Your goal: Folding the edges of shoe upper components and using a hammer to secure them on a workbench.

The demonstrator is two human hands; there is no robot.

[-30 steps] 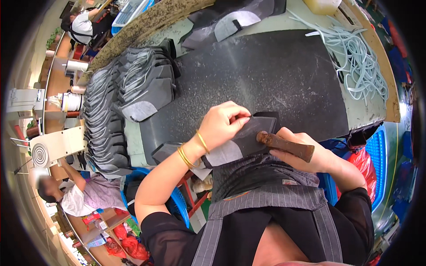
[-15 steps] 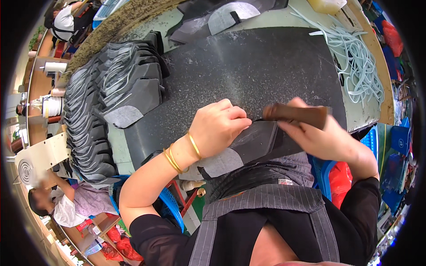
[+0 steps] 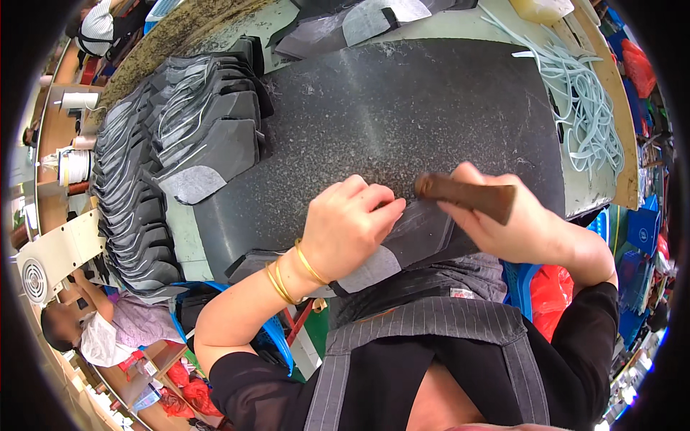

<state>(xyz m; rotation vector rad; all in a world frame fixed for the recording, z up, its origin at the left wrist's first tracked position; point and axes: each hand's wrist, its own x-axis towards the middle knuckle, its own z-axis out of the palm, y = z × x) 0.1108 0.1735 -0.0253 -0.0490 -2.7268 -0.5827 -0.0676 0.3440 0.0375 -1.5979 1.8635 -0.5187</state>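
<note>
My right hand is closed round a brown hammer. Its rounded end is just right of my left fingertips, and its grip is mostly hidden by my hand. With fingers curled, my left hand pinches the upper edge of a dark shoe-upper piece. A light grey patch shows on that piece below my hand. The piece lies at the near edge of a black work mat, partly over my lap. Two gold-coloured bangles sit on my left wrist.
Overlapping rows of similar dark pieces lie left of the mat. More pieces lie beyond it. A tangle of pale blue strips rests at the right, near a wooden edge. Another person sits at the lower left.
The hammer has shifted slightly left and down, closer to my left fingertips. My left hand has moved a little down and left, still pinching the piece. The whole view has tilted slightly.
</note>
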